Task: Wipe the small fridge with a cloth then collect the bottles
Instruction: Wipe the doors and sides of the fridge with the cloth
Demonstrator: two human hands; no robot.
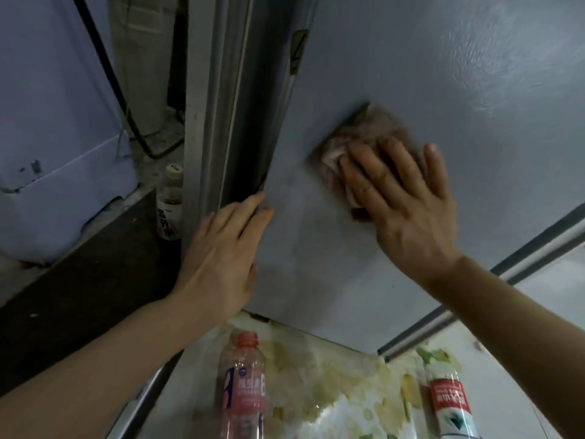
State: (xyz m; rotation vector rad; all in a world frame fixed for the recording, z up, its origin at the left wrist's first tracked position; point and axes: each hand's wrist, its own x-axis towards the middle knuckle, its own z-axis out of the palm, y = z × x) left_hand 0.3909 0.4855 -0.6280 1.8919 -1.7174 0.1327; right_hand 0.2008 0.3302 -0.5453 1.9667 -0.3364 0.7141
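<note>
The small fridge's grey side panel fills the upper right. A brownish cloth lies flat against it under my right hand, whose fingers are spread over the cloth and press it on. My left hand rests flat with its fingers on the fridge's left edge beside the door seal, holding nothing. A pink-labelled bottle with an orange cap lies below on a floral surface. To its right lies a second bottle, red-labelled. A third bottle with a white cap stands left of the fridge.
The floral-patterned surface runs under the fridge's lower edge. A black cable hangs along the pale wall at left. A dark ledge lies below the wall, beside the standing bottle.
</note>
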